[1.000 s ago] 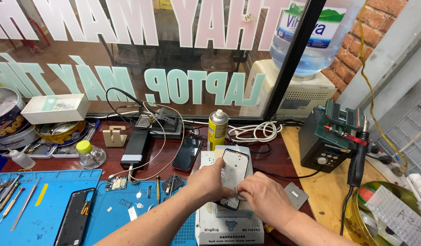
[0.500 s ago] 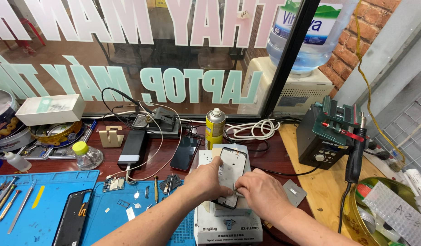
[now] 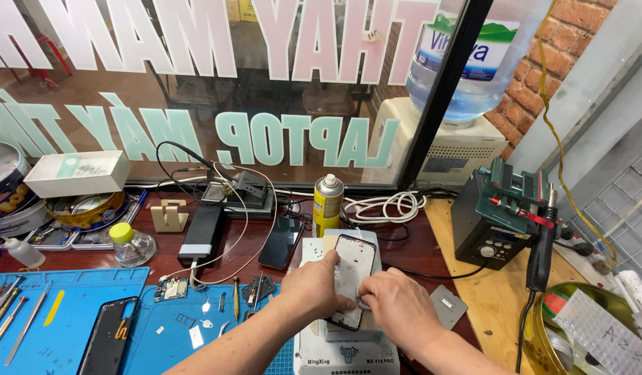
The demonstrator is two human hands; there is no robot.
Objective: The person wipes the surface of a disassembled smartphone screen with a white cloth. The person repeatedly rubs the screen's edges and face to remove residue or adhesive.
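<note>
A phone screen panel [image 3: 354, 267] with a dark rim and pale face lies on top of a white box-shaped heating machine [image 3: 338, 351] near the bench's front edge. My left hand [image 3: 308, 286] grips the panel's left edge, thumb up along its side. My right hand [image 3: 397, 305] holds its lower right edge, fingers curled on it. Both hands press the panel against the machine's top plate.
A blue work mat [image 3: 71, 326] with small tools, screws, a circuit board [image 3: 171, 289] and a dark phone frame [image 3: 107, 345] lies left. Behind are a yellow spray can [image 3: 328, 205], a black phone [image 3: 281, 242] and cables. A soldering station [image 3: 498, 222] stands right.
My hands and the panel stay in place on the machine; my left thumb has shifted slightly up the panel's edge. The view has barely moved.
</note>
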